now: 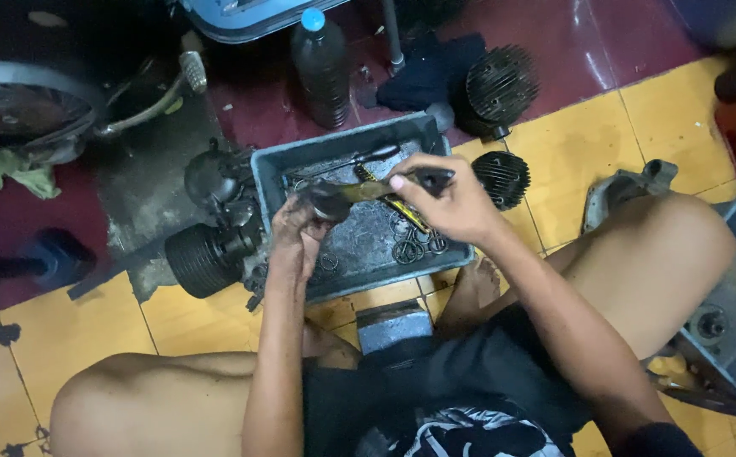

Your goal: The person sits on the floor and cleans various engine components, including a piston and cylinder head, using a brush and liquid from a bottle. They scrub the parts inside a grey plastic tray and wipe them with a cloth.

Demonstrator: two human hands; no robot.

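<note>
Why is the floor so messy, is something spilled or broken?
Yes: a dark, greasy stain spreads over the red and yellow tiled floor left of the grey plastic tray. Black finned metal cylinders lie loose on the tiles. The left hand and right hand hold a dark metal part over the tray.

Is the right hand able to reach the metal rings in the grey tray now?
Probably yes. The right hand hovers just above the rings in the grey tray, nothing between, but its fingers grip a dark-handled tool, so it is not free.
</note>
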